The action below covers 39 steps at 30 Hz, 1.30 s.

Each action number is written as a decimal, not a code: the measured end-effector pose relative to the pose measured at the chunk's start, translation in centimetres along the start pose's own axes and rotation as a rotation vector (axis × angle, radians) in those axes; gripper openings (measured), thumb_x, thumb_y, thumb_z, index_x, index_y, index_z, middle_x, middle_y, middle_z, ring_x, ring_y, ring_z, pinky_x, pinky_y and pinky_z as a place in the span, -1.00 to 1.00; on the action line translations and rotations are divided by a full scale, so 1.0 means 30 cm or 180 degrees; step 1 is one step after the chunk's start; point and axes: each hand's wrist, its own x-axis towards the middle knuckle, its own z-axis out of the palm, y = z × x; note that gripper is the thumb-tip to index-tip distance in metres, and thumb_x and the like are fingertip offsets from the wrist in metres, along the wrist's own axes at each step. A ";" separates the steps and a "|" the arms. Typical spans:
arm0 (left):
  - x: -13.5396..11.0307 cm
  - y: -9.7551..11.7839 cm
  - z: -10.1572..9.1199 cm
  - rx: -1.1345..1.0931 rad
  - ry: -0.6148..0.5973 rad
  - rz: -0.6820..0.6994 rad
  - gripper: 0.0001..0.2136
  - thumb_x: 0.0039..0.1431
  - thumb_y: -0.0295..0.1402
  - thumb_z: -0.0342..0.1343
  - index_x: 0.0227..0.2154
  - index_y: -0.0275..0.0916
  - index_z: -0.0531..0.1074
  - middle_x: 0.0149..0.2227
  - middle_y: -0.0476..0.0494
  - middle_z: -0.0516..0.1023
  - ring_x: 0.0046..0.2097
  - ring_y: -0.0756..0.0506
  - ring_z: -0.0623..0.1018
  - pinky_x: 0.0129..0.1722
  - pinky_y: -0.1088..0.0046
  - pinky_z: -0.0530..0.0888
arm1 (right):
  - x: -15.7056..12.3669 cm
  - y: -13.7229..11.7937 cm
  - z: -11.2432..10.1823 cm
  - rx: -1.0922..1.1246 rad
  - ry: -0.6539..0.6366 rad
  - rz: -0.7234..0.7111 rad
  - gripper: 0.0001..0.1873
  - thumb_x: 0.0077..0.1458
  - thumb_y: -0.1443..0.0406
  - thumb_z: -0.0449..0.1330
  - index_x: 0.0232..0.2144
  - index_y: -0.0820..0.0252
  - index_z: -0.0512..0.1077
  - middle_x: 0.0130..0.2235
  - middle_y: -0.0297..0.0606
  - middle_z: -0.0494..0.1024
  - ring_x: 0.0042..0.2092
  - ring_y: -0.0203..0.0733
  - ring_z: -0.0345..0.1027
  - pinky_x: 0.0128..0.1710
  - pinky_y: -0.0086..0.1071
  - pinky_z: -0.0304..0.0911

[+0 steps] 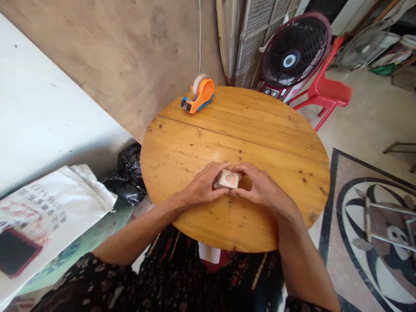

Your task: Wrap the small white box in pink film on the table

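Note:
Over the near middle of the round wooden table (260, 143), both hands meet around a small block-shaped pack (229, 178), perhaps a deck of cards. Its pale top carries a red print, and its side looks brownish. My left hand (208, 180) grips the left end between thumb and fingers. On the right end, my right hand (256, 184) curls its thumb and fingers in a pinch. The fingers hide parts of the pack's edges. I cannot tell whether it rests on the tabletop.
An orange tape dispenser (202, 95) stands at the table's far left edge. Beyond the table are a dark red fan (294, 54) and a red plastic chair (328, 89). A black plastic bag (130, 175) and a white sack (61, 195) lie at left, beside a phone (17, 251).

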 end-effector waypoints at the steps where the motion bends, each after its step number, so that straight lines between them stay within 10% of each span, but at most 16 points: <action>1: 0.000 -0.001 0.002 0.0002 0.0016 -0.0023 -0.41 0.09 -0.29 0.21 0.17 -0.19 0.14 0.07 -0.26 0.39 0.08 -0.19 0.41 0.06 0.18 0.39 | 0.000 0.001 0.001 -0.0011 0.0026 -0.0015 -0.56 0.02 0.20 0.27 -0.03 0.06 0.32 -0.05 -0.23 0.48 -0.08 -0.10 0.40 -0.07 -0.23 0.29; 26: 0.008 0.000 -0.006 0.0340 -0.0003 0.0223 -0.68 0.18 -0.29 0.16 -0.02 -0.19 0.36 0.00 -0.22 0.46 0.07 -0.17 0.43 0.05 0.20 0.41 | 0.002 0.046 0.008 0.0094 0.0196 -0.0367 -0.65 0.07 0.19 0.25 -0.06 0.00 0.41 -0.07 -0.25 0.51 -0.07 -0.11 0.42 -0.07 -0.22 0.35; 39: 0.012 -0.007 -0.021 0.0260 0.0048 -0.0104 -0.25 -0.11 -0.31 0.21 0.20 -0.22 0.08 0.16 -0.33 0.28 0.19 -0.31 0.31 0.17 0.03 0.27 | 0.030 0.111 0.005 -0.0363 0.1227 0.0446 -0.61 0.30 0.10 -0.12 -0.20 0.13 0.44 -0.12 -0.13 0.49 -0.05 -0.07 0.36 0.02 -0.13 0.24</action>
